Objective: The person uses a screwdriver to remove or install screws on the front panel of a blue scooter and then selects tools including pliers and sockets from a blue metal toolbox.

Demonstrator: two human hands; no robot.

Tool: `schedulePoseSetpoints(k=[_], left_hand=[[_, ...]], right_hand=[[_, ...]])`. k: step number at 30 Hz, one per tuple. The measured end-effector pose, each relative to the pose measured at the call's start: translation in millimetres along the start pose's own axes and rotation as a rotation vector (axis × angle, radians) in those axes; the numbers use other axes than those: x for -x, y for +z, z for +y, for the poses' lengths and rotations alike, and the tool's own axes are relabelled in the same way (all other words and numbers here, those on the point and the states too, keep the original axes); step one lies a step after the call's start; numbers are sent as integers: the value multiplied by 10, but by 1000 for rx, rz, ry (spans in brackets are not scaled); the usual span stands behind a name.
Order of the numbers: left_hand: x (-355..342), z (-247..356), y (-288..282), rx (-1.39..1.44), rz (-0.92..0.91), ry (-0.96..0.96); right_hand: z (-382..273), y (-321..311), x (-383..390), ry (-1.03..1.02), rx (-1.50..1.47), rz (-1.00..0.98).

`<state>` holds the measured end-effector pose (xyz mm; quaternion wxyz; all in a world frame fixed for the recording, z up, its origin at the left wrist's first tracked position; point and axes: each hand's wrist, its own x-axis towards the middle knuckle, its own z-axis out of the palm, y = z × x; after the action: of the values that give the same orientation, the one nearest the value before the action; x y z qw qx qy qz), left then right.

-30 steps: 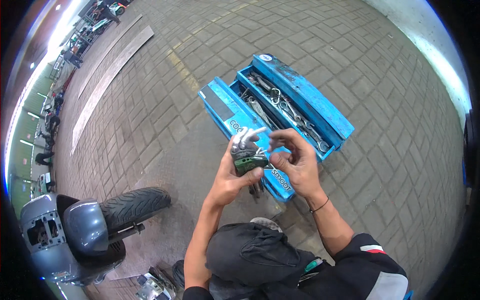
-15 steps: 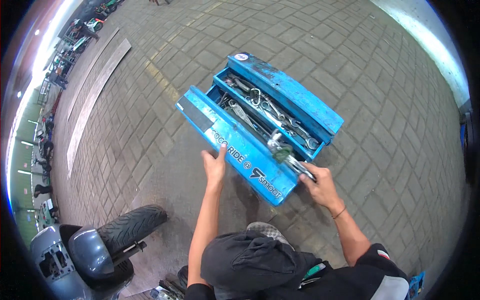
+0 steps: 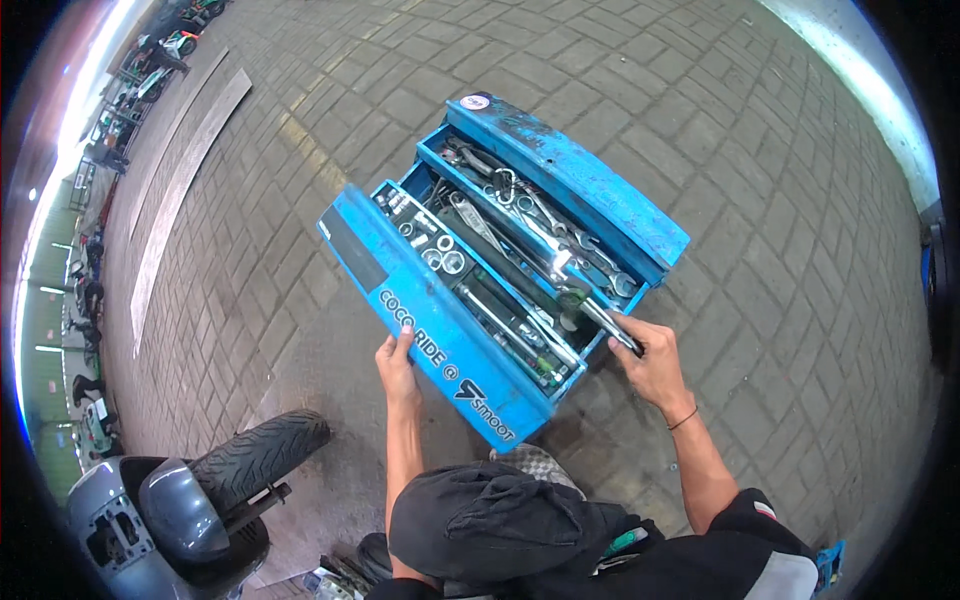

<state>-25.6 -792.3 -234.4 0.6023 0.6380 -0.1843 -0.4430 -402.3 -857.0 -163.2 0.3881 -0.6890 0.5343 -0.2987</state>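
Note:
A blue metal cantilever toolbox (image 3: 575, 170) stands in front of me with its two halves spread apart. My left hand (image 3: 398, 368) grips the near lid (image 3: 430, 335), thumb on top and the other fingers hidden below the edge. Wrapped around chrome-handled hand tools (image 3: 606, 322), my right hand (image 3: 652, 368) is at the box's right end; their blurred heads reach over the middle compartment, so the exact kind is unclear. The near tray holds several sockets (image 3: 443, 258) and extension bars (image 3: 495, 310). Spanners (image 3: 590, 250) fill the far tray, with longer tools lying between the trays.
A grey scooter part with a black tyre (image 3: 270, 450) stands at lower left. Brick paving (image 3: 780, 200) surrounds the box, with a long metal plate (image 3: 190, 190) farther left. Parked motorcycles (image 3: 90, 290) line the left side. My dark cap (image 3: 500, 520) covers the lower middle.
My left hand has pulled the near lid toward me and to the left, uncovering the socket tray. My right hand has shifted slightly right, its tools now over the middle compartment.

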Motion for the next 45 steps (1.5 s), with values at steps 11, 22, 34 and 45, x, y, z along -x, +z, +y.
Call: schedulePoseSetpoints(k=[11, 22, 34, 45], left_hand=[[176, -51, -146, 138, 59, 5], [303, -512, -825, 226, 188, -143], [258, -547, -836, 50, 174, -177], [340, -546, -722, 14, 276, -165]], right_hand=[[-33, 638, -316, -16, -75, 49], [42, 957, -721, -203, 205, -13], [85, 1834, -895, -278, 309, -118], [170, 1923, -906, -131, 619, -174]])
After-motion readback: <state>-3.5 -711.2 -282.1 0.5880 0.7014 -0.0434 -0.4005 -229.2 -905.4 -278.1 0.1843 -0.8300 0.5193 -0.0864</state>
